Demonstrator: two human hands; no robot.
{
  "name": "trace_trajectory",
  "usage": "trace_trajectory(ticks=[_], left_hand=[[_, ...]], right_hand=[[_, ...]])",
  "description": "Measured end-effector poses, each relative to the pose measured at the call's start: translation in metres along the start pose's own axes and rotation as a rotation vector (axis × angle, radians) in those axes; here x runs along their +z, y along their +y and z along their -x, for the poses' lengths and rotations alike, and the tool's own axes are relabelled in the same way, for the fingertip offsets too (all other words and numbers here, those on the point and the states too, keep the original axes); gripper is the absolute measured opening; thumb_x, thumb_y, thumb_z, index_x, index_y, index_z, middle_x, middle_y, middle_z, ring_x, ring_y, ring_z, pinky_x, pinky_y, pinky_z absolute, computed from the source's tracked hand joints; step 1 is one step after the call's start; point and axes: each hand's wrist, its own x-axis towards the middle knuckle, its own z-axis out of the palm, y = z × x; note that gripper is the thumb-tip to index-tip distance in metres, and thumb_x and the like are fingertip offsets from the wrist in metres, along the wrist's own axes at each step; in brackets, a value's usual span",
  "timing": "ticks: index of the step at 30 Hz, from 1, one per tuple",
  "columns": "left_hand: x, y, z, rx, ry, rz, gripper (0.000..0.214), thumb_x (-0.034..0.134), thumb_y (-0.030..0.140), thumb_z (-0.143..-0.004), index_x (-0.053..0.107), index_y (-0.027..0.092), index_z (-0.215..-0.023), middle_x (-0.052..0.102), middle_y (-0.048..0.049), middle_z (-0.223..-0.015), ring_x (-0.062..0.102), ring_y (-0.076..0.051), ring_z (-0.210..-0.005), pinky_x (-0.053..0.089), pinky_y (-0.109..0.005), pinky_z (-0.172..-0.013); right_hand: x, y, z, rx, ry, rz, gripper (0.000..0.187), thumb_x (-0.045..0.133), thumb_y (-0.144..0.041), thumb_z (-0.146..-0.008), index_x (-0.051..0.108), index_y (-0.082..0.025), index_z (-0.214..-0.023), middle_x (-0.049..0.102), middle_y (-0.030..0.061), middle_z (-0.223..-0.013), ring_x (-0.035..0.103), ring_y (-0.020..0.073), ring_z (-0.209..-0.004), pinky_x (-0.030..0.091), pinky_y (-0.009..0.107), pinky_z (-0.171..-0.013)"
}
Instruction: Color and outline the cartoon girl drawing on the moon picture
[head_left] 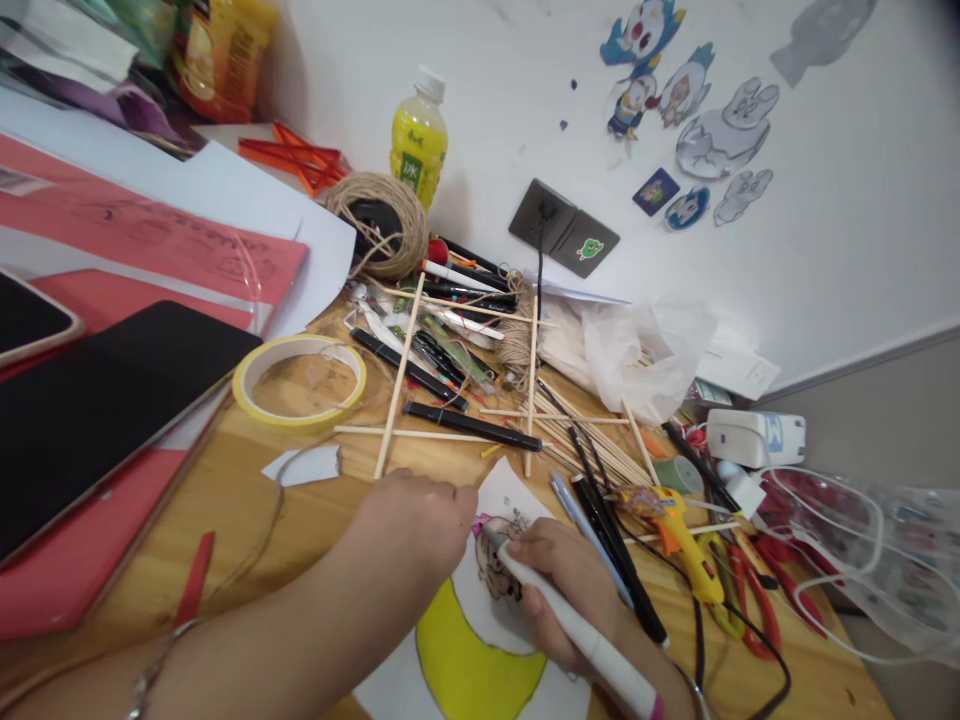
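A sheet of white paper point(390, 685) lies at the table's front, with a large yellow crescent point(469, 660) coloured on it. Above the crescent is a small drawn figure point(491, 575) with a pink bow. My right hand point(566, 590) grips a white marker point(592, 650) with a magenta end, slanted so that its tip is over the figure's head. My left hand point(420, 530) rests with curled fingers at the paper's left edge; its fingertips and anything under them are hidden from me.
Behind my hands lie thin wooden sticks point(401, 375), black markers point(472, 427) and a tape roll point(246, 385). Twine point(397, 220) and a drink bottle point(420, 140) stand further back. At right are a yellow glue gun point(690, 550) with its cord and scissors point(757, 610); at left, a black tablet point(127, 400).
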Motion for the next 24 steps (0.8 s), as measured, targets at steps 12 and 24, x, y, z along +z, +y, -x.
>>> trace_trajectory(ticks=[12, 24], left_hand=[[0.0001, 0.0013, -0.001, 0.027, 0.003, -0.013, 0.012, 0.052, 0.005, -0.08, 0.058, 0.015, -0.078, 0.067, -0.0064, -0.071, 0.064, -0.025, -0.062, 0.044, -0.034, -0.055], [-0.0007, 0.0017, 0.0004, -0.001, 0.045, 0.035, 0.011, 0.053, 0.006, -0.078, 0.057, 0.015, -0.073, 0.067, -0.0088, -0.069, 0.064, -0.028, -0.061, 0.047, -0.036, -0.054]], right_hand=[[-0.0008, 0.0028, 0.0074, 0.039, 0.0, 0.017, 0.02, 0.038, -0.028, -0.093, 0.056, -0.019, -0.097, 0.065, 0.0073, -0.074, 0.064, 0.0211, -0.066, 0.054, 0.033, -0.059], [-0.0025, -0.0008, 0.0018, -0.014, -0.001, -0.014, 0.022, 0.039, -0.029, -0.092, 0.058, -0.02, -0.092, 0.061, 0.0047, -0.063, 0.058, 0.0196, -0.053, 0.048, 0.03, -0.047]])
